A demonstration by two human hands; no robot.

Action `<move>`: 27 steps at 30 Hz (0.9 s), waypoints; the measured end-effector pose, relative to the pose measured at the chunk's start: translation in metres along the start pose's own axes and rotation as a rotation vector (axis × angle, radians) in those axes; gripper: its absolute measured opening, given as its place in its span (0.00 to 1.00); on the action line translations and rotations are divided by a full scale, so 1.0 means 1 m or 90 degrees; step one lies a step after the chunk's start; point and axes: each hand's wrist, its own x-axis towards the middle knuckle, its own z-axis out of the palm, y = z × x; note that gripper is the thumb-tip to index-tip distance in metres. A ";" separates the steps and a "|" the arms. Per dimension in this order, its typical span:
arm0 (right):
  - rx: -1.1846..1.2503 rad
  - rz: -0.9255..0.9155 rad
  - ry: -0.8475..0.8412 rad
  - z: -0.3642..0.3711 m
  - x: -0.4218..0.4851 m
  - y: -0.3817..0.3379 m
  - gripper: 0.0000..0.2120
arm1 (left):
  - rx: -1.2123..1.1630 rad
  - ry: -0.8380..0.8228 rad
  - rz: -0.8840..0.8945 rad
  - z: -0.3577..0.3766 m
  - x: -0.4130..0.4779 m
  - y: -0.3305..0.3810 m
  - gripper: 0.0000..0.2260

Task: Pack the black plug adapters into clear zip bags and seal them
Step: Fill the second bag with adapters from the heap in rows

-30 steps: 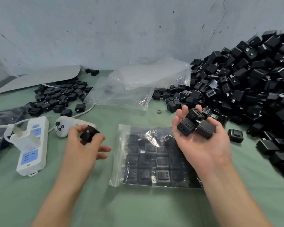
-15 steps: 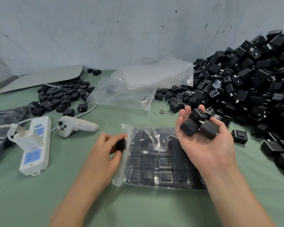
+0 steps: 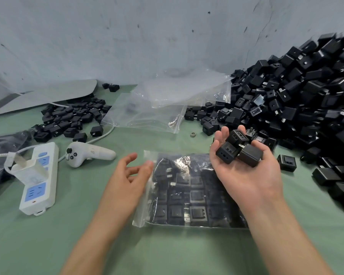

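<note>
A clear zip bag [image 3: 187,197] lies flat on the green cloth in front of me, filled with rows of black plug adapters. My right hand [image 3: 246,179] hovers palm up over the bag's right side, its fingers cupped round three loose black adapters [image 3: 238,150]. My left hand [image 3: 127,175] sits at the bag's upper left edge with relaxed fingers and nothing in it; the thumb tip is at the bag's rim. A big heap of loose adapters [image 3: 296,92] fills the right side.
Empty clear bags [image 3: 167,104] lie behind the filled one. A smaller adapter pile [image 3: 72,120], a white power strip [image 3: 38,181] and a white controller [image 3: 89,153] lie at the left. A small ring [image 3: 192,134] rests mid-table. The wall stands close behind.
My left hand carried one adapter rightward to the bag's opening and now holds nothing. My right hand kept its adapters and barely moved.
</note>
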 end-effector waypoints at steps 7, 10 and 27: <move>-0.006 0.000 0.005 -0.003 0.000 -0.001 0.18 | 0.064 -0.035 0.022 0.018 -0.001 -0.006 0.24; -0.002 0.003 0.006 -0.003 0.001 -0.002 0.17 | 0.035 -0.047 0.021 0.016 0.000 -0.005 0.23; 0.002 0.006 0.010 -0.003 0.000 -0.002 0.17 | 0.061 -0.006 0.016 0.012 -0.004 -0.001 0.16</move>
